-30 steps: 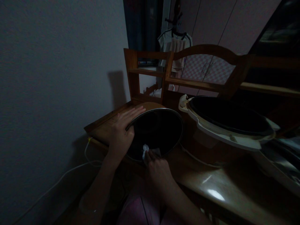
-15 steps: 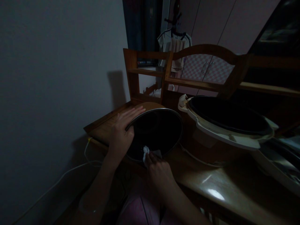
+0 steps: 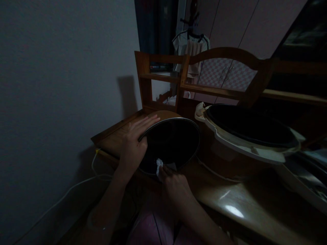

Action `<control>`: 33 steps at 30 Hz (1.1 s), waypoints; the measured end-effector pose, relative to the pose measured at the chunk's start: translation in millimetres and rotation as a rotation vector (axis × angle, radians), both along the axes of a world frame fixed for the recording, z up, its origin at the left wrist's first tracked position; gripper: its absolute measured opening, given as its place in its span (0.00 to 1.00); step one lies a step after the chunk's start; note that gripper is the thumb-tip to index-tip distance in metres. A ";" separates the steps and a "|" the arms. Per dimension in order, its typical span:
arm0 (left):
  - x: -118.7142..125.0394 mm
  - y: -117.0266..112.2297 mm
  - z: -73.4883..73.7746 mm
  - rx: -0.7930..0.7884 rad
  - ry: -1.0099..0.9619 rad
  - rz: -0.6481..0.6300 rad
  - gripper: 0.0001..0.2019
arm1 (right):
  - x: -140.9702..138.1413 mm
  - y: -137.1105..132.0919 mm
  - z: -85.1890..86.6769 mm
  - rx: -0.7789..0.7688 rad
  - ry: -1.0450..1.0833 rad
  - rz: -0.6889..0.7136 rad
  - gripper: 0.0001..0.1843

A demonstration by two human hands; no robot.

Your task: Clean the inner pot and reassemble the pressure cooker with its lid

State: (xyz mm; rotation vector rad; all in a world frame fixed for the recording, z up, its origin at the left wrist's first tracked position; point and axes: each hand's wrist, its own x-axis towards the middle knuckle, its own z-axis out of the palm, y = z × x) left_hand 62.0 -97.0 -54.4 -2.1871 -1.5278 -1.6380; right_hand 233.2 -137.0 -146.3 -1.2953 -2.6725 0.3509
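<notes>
A round dark inner pot [image 3: 171, 143] lies tilted on its side on the wooden table [image 3: 230, 197], its mouth facing me. My left hand [image 3: 134, 144] lies flat along the pot's outer left rim, fingers stretched out, steadying it. My right hand [image 3: 176, 185] is closed on a small white wad of tissue [image 3: 158, 165] pressed against the pot's lower inner wall. The room is dim.
An open white rice cooker [image 3: 245, 136] stands right of the pot, its lid tipped away to the right. A wooden shelf frame [image 3: 194, 78] rises behind. A white cord [image 3: 76, 185] hangs off the table's left edge beside the wall.
Almost nothing differs; my right hand with the tissue has shifted slightly along the pot's lower inner wall. The left hand stays on the rim.
</notes>
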 end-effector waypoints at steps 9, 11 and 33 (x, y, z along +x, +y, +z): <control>2.1 0.2 2.0 0.002 -0.008 -0.018 0.32 | -0.1 2.2 3.1 -0.014 -0.092 -0.013 0.31; 2.8 0.7 2.8 0.000 -0.003 -0.026 0.33 | 0.5 1.8 5.0 -0.021 -0.119 -0.022 0.31; 6.3 2.2 5.8 0.010 0.000 -0.033 0.32 | 1.2 1.0 5.3 -0.002 -0.122 -0.044 0.30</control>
